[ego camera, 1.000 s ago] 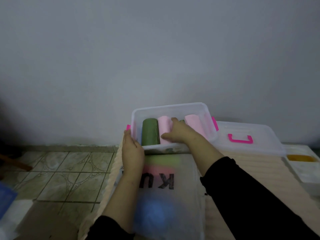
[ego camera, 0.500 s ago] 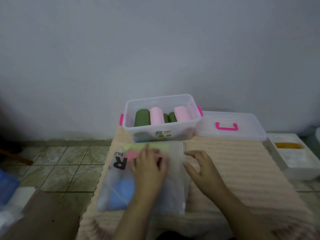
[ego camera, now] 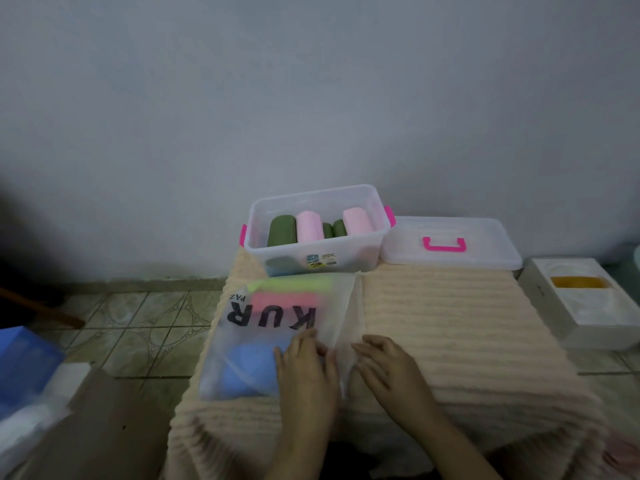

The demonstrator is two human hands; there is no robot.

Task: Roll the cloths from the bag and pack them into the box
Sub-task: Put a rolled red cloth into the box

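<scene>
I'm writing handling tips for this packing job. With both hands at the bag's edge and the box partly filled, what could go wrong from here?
1. The bag lies at the left edge of the beige mat; tugging with the left hand and right hand might slide it off onto the floor.
2. The box already holds five rolls, so the remaining cloths may crowd it.
3. Its lid sits beside the box at the mat's far edge and could get nudged.

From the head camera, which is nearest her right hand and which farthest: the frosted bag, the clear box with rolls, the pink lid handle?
1. Frosted bag: just left of the right hand, its edge at the fingertips.
2. Clear box: farther back, by the wall.
3. Pink lid handle: back right, on the lid.
</scene>
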